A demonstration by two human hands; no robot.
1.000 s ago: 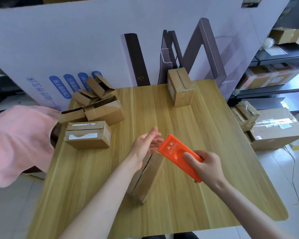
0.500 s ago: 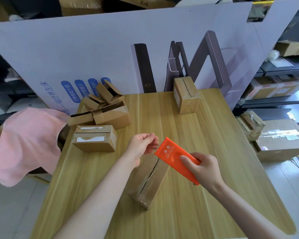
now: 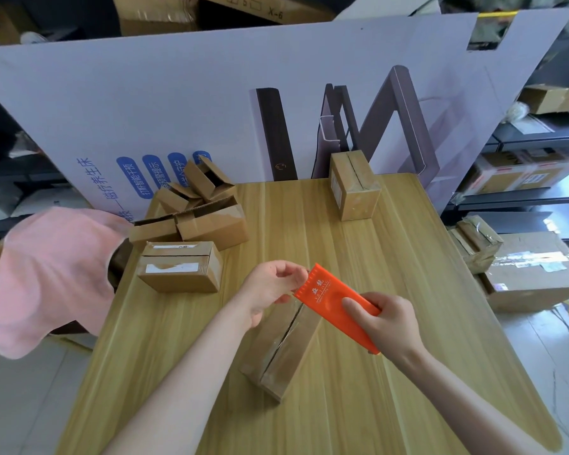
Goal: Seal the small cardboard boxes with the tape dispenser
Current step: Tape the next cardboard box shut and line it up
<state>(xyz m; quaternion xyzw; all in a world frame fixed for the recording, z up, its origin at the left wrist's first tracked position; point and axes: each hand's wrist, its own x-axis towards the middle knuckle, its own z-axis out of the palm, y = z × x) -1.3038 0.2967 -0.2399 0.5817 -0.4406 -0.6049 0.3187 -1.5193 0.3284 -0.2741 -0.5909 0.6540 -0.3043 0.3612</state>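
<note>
My right hand (image 3: 386,321) grips an orange tape dispenser (image 3: 332,298) and holds it tilted above a small cardboard box (image 3: 281,351) that lies on the wooden table (image 3: 391,372), its top seam facing up. My left hand (image 3: 270,289) is at the dispenser's toothed front edge, fingers pinched together there, seemingly on the clear tape end, which is hard to make out. A closed box (image 3: 353,185) stands at the table's far right.
A pile of small boxes (image 3: 194,221), some with open flaps, fills the table's far left, with a labelled box (image 3: 181,267) in front. A pink cloth (image 3: 43,274) hangs off the left edge. A large printed board (image 3: 211,110) stands behind. Cartons (image 3: 536,270) sit on the floor at right.
My left hand has gone from spread fingers near the dispenser to pinched at its front edge. The view has tilted up slightly; the box on the table has stayed put.
</note>
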